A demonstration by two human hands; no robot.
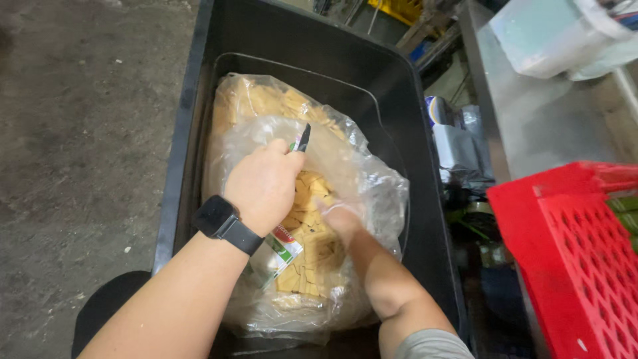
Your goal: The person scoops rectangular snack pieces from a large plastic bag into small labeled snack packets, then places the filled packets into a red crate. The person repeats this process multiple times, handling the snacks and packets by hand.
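left forearm: i see it enter from the bottom left, a black wristwatch [222, 223] strapped at the wrist.
left hand [264, 186]: raised over the bag, its grip clamped on a black knife [303, 138] whose blade points up and away from me.
right hand [342, 217]: pushed down inside the clear plastic bag [372, 193], seen blurred through the film; i cannot tell whether its grip is together or apart.
bag contents: pale yellow flat pieces [307, 262], piled loose inside the clear plastic bag, touching the right hand.
label: a printed red, white and green patch [282, 249] on the bag, just below the left wrist.
bag position: it lies in the black tub [425, 199], filling most of the tub's floor; the far end of the bag holds more of the yellow pieces.
right side, near: a red perforated crate [571, 259] at the frame edge, beside the tub.
right side, far: a steel worktop [545, 119] carrying a pale plastic container [551, 33].
left side: concrete floor [80, 119], stained, running alongside the tub.
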